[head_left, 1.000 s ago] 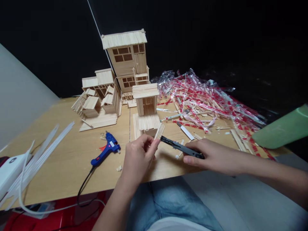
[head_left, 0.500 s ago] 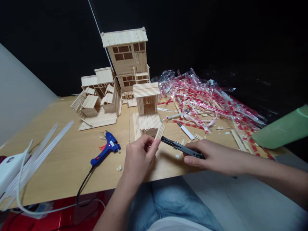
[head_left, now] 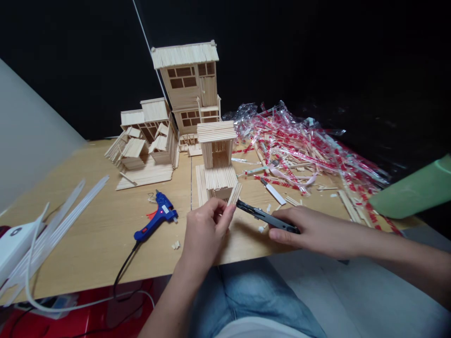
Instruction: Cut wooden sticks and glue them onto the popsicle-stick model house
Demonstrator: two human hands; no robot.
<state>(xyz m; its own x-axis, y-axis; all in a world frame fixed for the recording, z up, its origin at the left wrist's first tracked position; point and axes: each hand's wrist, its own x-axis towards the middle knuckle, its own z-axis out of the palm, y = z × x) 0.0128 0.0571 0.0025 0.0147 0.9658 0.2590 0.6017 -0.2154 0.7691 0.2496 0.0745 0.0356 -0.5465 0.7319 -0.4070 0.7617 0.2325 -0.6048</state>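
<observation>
The left hand pinches short wooden sticks above the pale wood table; the right hand grips a dark tool, probably pliers, its tip near them. Black walls rise behind, with a grey surface at left.

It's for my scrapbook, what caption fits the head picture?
Left hand holding sticks, right hand gripping a black tool, near little wooden houses.

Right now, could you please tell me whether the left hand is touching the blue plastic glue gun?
Apart: the head view shows a strip of bare tan tabletop between the left hand and the blue plastic glue gun.
</observation>
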